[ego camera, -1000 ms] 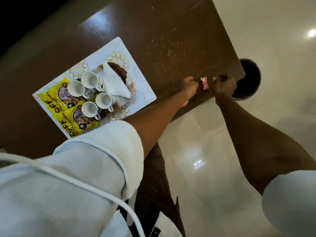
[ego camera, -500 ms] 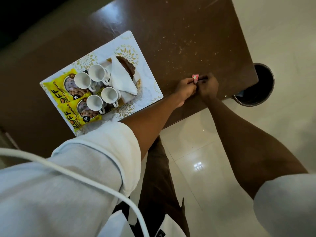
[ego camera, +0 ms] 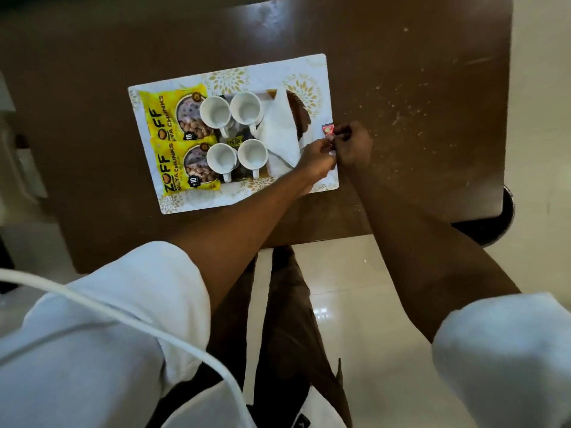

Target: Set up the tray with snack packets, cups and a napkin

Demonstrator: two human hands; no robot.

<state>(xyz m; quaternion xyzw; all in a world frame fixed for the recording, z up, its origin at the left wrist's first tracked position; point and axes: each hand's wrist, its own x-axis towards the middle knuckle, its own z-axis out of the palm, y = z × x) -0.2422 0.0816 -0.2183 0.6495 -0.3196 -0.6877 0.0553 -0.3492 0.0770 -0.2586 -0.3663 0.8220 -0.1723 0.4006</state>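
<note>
A white tray with gold flower prints lies on the brown table. On it are two yellow snack packets at the left, several white cups in the middle, and a folded white napkin at the right. My left hand and my right hand meet over the tray's right edge. Both pinch a small red sachet between the fingertips.
A dark round bin stands on the pale tiled floor by the table's right corner. Pale crumbs speckle the table to the right of the tray. A white cable crosses my left sleeve.
Both hands have carried the red sachet from the table's right corner by the bin leftwards to the tray's right edge. The view has swung to centre on the tray.
</note>
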